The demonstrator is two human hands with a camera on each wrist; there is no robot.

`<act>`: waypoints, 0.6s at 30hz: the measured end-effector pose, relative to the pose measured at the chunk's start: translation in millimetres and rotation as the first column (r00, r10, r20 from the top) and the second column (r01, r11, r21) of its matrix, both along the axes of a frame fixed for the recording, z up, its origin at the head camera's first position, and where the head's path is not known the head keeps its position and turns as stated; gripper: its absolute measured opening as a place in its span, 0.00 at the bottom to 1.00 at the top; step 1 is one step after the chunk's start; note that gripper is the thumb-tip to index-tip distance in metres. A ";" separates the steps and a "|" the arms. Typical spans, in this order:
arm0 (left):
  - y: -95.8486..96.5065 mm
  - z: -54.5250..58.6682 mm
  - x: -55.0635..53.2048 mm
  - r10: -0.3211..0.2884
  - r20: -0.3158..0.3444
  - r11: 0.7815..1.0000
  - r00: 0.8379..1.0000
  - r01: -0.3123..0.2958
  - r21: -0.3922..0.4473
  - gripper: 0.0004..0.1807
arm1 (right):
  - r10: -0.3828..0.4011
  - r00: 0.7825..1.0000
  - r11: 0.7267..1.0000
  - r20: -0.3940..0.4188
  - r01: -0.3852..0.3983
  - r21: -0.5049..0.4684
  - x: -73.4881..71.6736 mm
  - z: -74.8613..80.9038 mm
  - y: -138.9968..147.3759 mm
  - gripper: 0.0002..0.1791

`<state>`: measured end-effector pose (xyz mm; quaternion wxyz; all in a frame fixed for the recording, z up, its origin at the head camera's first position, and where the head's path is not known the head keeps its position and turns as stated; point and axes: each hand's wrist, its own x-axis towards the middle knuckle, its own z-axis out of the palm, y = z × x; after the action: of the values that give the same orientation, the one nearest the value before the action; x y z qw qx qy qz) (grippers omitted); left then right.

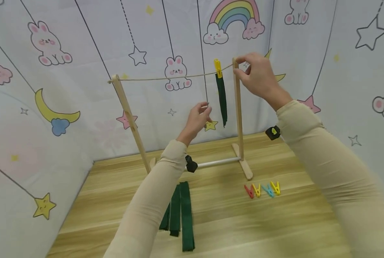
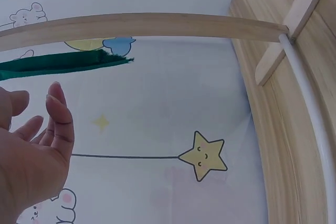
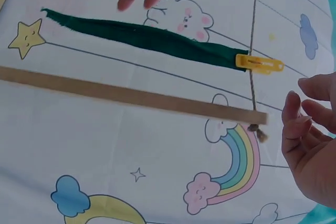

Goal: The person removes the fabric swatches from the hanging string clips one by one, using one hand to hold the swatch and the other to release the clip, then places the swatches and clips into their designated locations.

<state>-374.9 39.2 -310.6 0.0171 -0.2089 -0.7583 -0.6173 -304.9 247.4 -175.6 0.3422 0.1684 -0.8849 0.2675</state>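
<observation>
A dark green fabric strip point(image 1: 222, 98) hangs from a cord point(image 1: 153, 79), clipped by a yellow clothespin point(image 1: 217, 67). The cord runs between two wooden posts; its knotted end shows at the top of the right post point(image 1: 238, 118) in the right wrist view. My right hand point(image 1: 259, 77) is beside that post's top, and the right wrist view has its loosely bent fingers point(image 3: 295, 129) apart from clothespin and post, holding nothing. Left of the strip's lower half, my left hand point(image 1: 196, 120) is raised with relaxed, empty fingers. The strip passes near those fingers in the left wrist view point(image 2: 60, 121).
More green strips point(image 1: 186, 218) lie on the wooden table point(image 1: 230, 222), partly behind the left forearm. Several clothespins, among them a red clothespin point(image 1: 249, 191) and a blue clothespin point(image 1: 268, 190), lie at the right. A white bar point(image 1: 219, 162) joins the posts low down. Behind hangs a printed cloth point(image 1: 91, 118).
</observation>
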 end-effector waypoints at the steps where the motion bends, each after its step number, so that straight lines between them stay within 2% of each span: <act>1: 1.9 0.2 -0.1 -0.009 0.016 1.000 1.000 0.009 0.015 0.23 | 0.009 1.000 1.000 -0.003 -0.009 -0.006 -1.1 3.4 -4.9 0.19; 3: 6.3 -0.4 -0.7 -0.029 0.048 0.998 0.998 0.026 0.049 0.24 | 0.020 1.000 1.000 -0.004 -0.020 -0.004 -4.2 9.9 -13.0 0.20; 10: 20.2 -2.1 -0.4 -0.094 0.131 0.984 0.987 0.072 0.162 0.25 | 0.035 0.992 0.999 0.121 -0.035 0.000 -12.1 24.6 -32.4 0.26; 14: 26.4 1.9 -1.5 -0.122 0.136 0.979 0.983 0.096 0.182 0.27 | 0.017 0.988 0.999 0.157 -0.022 0.029 -16.8 29.1 -35.7 0.28; 18: 31.9 9.9 -2.0 -0.122 0.123 0.970 0.985 0.093 0.224 0.27 | 0.024 0.978 1.000 0.207 -0.027 0.015 -20.5 31.2 -37.8 0.29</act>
<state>-377.0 71.1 -300.7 -0.0455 -0.2041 -0.6733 -0.7092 -325.4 209.6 -144.4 0.2433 0.1541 -0.9158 0.2799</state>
